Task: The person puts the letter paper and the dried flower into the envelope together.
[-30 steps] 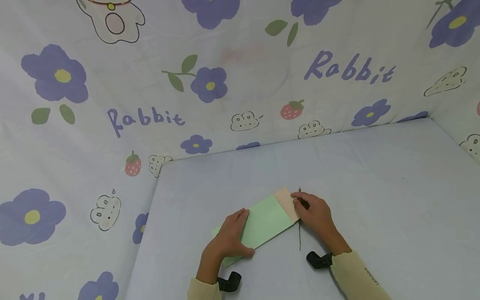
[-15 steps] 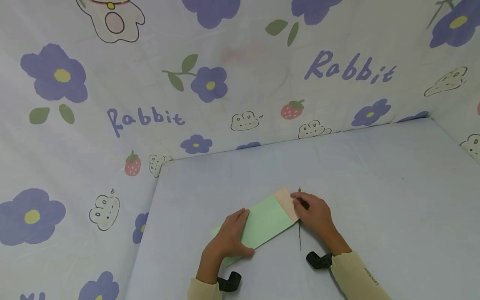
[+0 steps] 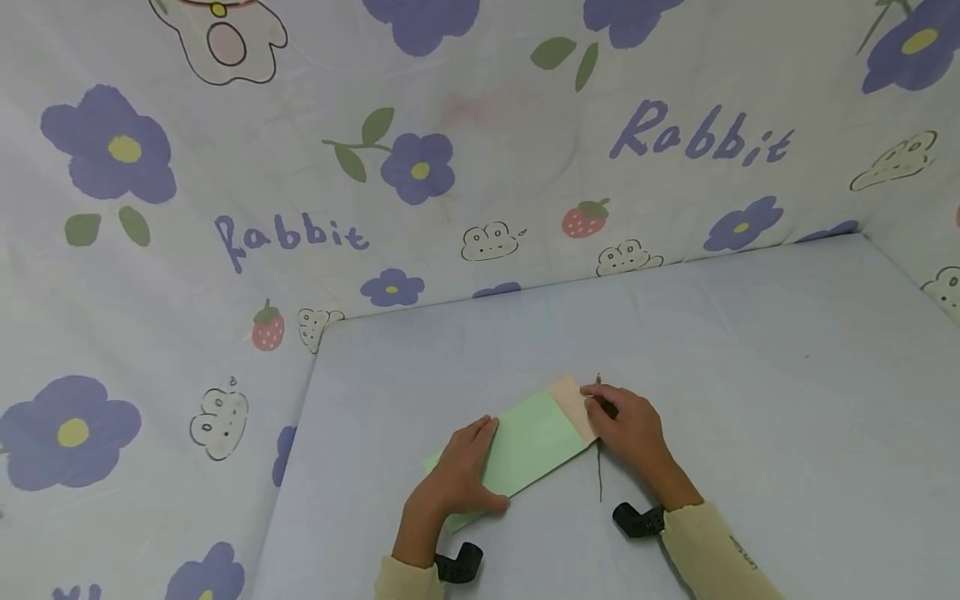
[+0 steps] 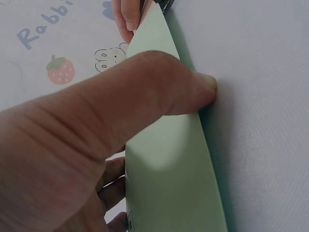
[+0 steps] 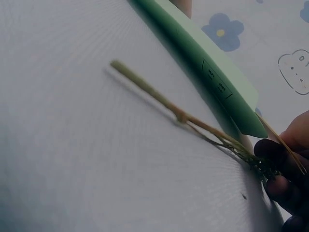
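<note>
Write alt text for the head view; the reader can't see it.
A left hand grips a green oblong item on a pale table; the right hand is at its peach end, a thin dark stem showing above and below that hand. Behind is white fabric printed with purple flowers.

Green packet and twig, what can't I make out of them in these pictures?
Print on the green packet: too small and blurred, right wrist view.
A stretch of the twig: hidden by the right grip, head view.
Green packet's near end: cut off by the bottom edge, left wrist view.
</note>
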Demonstrator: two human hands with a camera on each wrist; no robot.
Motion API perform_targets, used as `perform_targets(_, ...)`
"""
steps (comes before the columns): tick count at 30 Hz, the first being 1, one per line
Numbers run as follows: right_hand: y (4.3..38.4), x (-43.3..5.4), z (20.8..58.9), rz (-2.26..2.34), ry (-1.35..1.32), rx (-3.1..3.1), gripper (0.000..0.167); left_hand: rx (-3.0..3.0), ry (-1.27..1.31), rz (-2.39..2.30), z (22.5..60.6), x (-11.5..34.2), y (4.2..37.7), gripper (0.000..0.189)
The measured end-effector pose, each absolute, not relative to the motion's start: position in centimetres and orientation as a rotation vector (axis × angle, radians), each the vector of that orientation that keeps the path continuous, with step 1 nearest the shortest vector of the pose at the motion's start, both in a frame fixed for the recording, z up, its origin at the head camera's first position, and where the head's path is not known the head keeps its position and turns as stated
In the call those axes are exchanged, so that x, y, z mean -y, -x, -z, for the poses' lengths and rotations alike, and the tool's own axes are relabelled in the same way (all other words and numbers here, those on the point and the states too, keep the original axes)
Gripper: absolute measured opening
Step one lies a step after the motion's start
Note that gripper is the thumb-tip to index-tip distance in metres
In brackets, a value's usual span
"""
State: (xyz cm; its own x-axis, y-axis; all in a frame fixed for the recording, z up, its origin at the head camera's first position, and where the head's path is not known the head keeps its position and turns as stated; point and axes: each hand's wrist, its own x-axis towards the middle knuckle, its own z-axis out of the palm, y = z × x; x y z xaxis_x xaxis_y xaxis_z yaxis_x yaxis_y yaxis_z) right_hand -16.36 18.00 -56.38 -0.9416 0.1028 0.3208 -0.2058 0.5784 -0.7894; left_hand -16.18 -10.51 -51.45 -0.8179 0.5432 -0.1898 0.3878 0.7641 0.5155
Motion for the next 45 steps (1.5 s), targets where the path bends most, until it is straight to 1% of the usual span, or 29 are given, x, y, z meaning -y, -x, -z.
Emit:
perform_targets(21,16.23,-18.10,55.86,-1.319,-0.095,2.442,0.022,-2.636,-0.719,-0.662,51.67,10.44,16.40,0.108)
perform_targets(45,16.53,-18.12,56.24,-1.340,-0.101,2.475,0.021,-2.628,-0.702,-0.664,51.56,10.42,16.30,0.109)
